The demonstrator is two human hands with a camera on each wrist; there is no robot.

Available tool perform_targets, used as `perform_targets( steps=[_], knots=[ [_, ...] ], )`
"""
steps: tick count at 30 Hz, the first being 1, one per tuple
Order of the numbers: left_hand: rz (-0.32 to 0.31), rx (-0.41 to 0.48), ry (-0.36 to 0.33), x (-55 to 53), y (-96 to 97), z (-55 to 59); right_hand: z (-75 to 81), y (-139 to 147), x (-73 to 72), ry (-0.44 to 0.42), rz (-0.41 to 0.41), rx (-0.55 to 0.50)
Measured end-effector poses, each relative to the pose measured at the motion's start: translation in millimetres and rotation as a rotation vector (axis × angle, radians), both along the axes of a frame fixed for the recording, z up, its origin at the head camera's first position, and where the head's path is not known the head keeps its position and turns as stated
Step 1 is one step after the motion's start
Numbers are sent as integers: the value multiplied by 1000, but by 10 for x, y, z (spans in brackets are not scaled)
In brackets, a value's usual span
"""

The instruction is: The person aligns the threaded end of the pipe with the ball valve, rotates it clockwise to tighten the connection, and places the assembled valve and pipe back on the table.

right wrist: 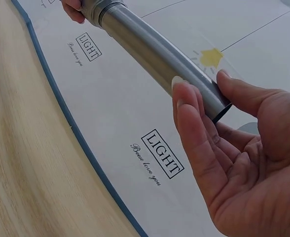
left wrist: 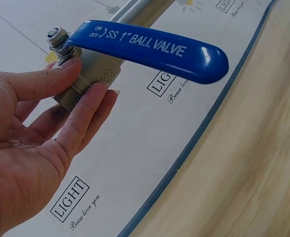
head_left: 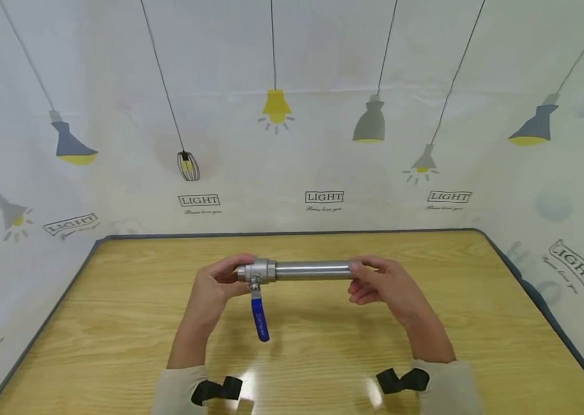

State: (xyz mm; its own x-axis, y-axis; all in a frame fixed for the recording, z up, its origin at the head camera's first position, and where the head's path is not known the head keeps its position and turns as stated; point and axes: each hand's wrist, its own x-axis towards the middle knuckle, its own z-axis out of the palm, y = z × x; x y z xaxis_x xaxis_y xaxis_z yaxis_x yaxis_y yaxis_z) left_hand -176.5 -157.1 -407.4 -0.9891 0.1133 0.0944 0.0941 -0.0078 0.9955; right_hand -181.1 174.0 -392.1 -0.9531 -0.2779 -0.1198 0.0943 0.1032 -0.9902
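Note:
My left hand [head_left: 212,293] grips a steel ball valve [head_left: 262,269] by its left end, thumb in front and fingers behind. From the valve's stem a blue lever handle [left wrist: 150,50] marked "SS 1" BALL VALVE" sticks out, pointing down towards me in the head view. A smooth steel pipe [head_left: 313,270] runs level from the valve's right port. At the pipe's far end, my right hand [head_left: 382,286] pinches it between thumb and fingers. The right wrist view shows the open end of the pipe [right wrist: 164,57] between those fingers. Both hands hold the joined parts above the table.
Under the hands lies a wood-grain table [head_left: 131,288] with a dark blue edge. White printed sheets [head_left: 323,161] with lamp drawings and "LIGHT" labels stand behind it and along both sides. Black straps [head_left: 216,391] cross the light sleeves at both wrists.

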Motion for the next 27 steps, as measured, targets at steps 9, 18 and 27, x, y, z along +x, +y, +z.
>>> perform_targets(
  steps=[9, 18, 27],
  knots=[
    [0, -5, 4, -11, 5, -15, -15, 7, -6, 3, -4, -4],
    [-2, -5, 7, -3, 6, -14, -19, 7, -8, 0, -3, -32],
    [-1, 25, 17, -10, 6, -9, -2, 44, -15, -7, 13, -116]
  ],
)
